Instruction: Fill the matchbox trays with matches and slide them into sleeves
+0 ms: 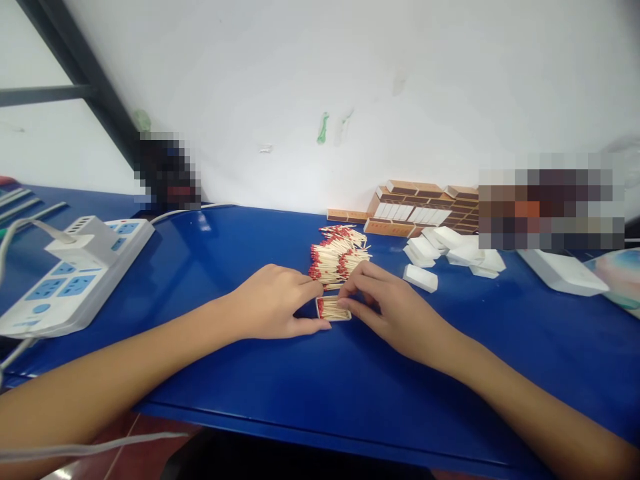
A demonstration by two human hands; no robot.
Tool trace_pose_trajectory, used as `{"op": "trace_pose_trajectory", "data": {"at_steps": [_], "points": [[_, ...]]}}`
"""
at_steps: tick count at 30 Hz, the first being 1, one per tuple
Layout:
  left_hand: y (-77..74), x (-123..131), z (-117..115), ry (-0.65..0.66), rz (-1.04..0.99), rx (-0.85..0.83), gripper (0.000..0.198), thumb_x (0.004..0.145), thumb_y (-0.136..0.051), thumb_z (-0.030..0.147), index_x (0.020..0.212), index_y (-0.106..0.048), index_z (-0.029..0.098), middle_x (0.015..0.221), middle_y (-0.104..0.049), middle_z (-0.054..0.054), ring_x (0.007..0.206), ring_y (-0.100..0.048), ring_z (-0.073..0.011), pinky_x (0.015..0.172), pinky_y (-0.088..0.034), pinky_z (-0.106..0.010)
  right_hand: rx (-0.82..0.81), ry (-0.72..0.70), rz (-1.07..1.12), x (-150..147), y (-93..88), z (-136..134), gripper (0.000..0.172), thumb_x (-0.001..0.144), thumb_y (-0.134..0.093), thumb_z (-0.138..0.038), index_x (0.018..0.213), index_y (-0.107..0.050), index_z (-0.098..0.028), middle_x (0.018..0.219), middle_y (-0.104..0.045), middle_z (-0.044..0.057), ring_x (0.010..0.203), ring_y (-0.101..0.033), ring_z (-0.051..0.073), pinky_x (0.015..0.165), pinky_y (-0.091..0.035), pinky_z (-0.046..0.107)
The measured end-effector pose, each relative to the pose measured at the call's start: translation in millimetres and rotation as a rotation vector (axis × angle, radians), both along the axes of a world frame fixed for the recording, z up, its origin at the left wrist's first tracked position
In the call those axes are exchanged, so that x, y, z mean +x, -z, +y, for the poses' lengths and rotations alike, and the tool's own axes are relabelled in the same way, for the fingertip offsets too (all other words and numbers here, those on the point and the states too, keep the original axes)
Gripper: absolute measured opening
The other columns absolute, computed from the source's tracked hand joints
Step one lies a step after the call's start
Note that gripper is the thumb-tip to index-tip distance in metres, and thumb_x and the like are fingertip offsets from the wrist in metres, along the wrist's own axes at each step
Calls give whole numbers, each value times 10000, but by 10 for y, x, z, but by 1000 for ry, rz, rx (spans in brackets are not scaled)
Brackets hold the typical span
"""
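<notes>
A small white matchbox tray (334, 316) lies on the blue table, with red-tipped matches (330, 307) laid lengthwise in it, heads to the left. My left hand (280, 300) holds the tray's left end, thumb on the near side and fingers on the far side. Over the right end, my right hand (390, 303) has its thumb and fingertips pinched together at the matches; whether a match is between them is hidden. Just beyond the tray, a loose heap of matches (333, 257) lies close to both hands.
Stacked brown matchboxes (430, 210) stand against the wall. White empty-looking trays (465, 250) are piled before them, with one single tray (420, 278) nearer me. At left sits a power strip (75, 280) with a plugged-in adapter and cables. The table's front edge (280, 427) runs below my arms.
</notes>
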State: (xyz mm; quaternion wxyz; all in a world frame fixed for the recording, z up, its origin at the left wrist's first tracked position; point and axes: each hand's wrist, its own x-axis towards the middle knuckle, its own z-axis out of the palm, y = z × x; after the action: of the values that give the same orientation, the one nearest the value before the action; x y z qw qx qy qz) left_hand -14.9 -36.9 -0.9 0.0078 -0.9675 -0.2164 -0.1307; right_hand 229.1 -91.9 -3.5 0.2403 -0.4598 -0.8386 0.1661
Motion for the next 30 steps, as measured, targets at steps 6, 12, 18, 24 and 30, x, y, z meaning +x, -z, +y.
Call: {"op": "trace_pose_trajectory", "data": {"at_steps": [6,12,18,24,30], "points": [[2,-5,2,16,-9,-5,418,960,-610,582,948,-687,172,745,-680,2,661,-649,-178,581,-390,-319,-10,21,53,5,25,61,80,991,-614,-217,933,-669,-220,898,-586,30,739,-550,162,659,-452,295],[-12,-9,-15,49,0,-3,400,953,-627,567,947,-696,173,738,-683,0,656,-652,-180,577,-381,-322,61,52,-2,30,117,226,43,982,-637,-225,1004,-671,-212,962,-597,36,791,-581,168,706,-457,304],[-31,0,-20,36,29,2,418,947,-628,579,944,-700,168,735,-685,-7,665,-662,-196,573,-378,-324,23,49,-61,38,165,273,77,1001,-615,-227,928,-619,-203,904,-575,23,772,-563,165,701,-446,292],[-18,-5,-7,27,37,-10,447,954,-604,603,953,-696,165,740,-692,-20,672,-666,-200,577,-391,-315,-22,57,-134,46,127,233,79,1000,-598,-206,921,-603,-203,936,-600,38,793,-583,176,690,-452,288],[-9,-5,10,32,24,-26,428,948,-621,591,964,-700,171,748,-696,-11,674,-667,-188,574,-381,-305,-31,54,-252,23,54,172,126,1019,-505,-142,950,-596,-196,993,-616,63,799,-620,185,704,-487,300]]}}
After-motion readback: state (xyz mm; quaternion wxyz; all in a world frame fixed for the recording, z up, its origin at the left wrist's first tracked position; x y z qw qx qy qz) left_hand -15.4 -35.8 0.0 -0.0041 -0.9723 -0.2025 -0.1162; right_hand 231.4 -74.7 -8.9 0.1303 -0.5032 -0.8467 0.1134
